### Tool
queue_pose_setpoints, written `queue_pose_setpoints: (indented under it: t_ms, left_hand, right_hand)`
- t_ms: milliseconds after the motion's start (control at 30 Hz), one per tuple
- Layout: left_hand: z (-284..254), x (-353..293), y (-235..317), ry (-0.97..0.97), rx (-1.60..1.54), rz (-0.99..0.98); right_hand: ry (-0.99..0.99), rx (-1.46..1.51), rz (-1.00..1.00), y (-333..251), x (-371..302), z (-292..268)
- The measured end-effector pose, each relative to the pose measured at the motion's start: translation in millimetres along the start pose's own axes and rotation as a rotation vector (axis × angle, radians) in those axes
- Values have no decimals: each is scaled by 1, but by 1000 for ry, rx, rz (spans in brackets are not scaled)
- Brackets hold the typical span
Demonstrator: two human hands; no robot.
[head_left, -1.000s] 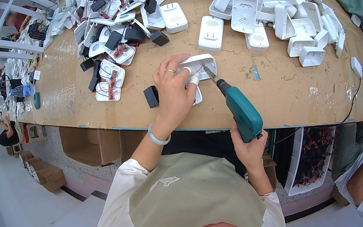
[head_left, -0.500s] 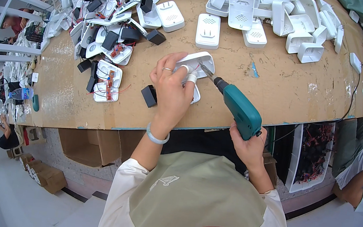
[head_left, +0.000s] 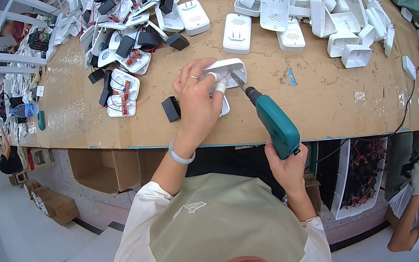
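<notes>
Clasped in the right hand (head_left: 290, 166), the teal pistol-shaped tool (head_left: 277, 124) keeps its tip (head_left: 236, 78) inside the white shell (head_left: 239, 66), which the left hand (head_left: 199, 92) grasps right of a black block (head_left: 171, 109), suggesting continuing work.

A tan-topped table (head_left: 333, 98) bears white plastic casings (head_left: 275, 9) heaped at the upper left and along the top, an open white case (head_left: 116, 101) left of centre, and a black block (head_left: 171, 109) near mid-frame.

Bright, even light surrounds me here; glare patches the table (head_left: 299, 109); edges bend into black, the far left seemingly blurred.
</notes>
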State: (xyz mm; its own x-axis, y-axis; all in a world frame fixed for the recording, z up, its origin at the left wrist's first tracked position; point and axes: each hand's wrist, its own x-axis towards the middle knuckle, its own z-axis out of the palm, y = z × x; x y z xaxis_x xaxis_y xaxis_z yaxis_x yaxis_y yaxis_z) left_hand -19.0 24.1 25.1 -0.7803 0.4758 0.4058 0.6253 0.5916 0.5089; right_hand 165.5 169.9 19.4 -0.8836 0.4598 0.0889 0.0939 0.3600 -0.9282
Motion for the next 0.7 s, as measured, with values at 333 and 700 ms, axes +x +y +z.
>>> queue_pose_setpoints:
  t_ms: [333,700]
  left_hand:
    - [1,1,1,20,-5,20]
    - [4,-1,-2,14,-62,1]
  right_hand:
    - [60,10,19,5,-8,-1]
    - [33,33,-17,1,-2,-2]
